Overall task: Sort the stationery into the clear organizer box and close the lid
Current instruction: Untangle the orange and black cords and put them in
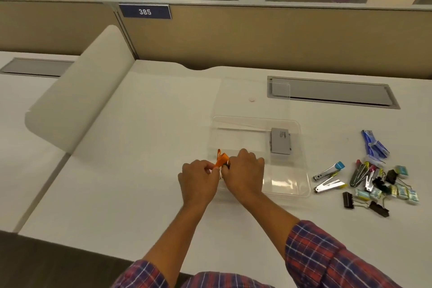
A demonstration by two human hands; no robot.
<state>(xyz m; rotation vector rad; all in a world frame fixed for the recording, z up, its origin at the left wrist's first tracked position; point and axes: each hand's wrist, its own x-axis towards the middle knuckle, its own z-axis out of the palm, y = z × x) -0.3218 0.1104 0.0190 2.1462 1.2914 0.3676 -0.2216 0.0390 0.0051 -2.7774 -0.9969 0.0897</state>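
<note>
Plaid sleeves (327,262) frame the bottom of the view, both forearms reaching forward over the white desk (131,194). Left hand (198,182) and right hand (245,175) meet at the near left corner of the clear organizer box (301,184), each with a closed grip on one small orange object (221,160) held between them; what it is cannot be made out. Inside the box, toward its far right, lies a grey staple box (280,141). Its clear lid (254,96) stands open behind it. Right of the box on the desk lie two staplers (328,177), a heap of binder clips (383,187), and a blue packet (374,144) farther back.
</note>
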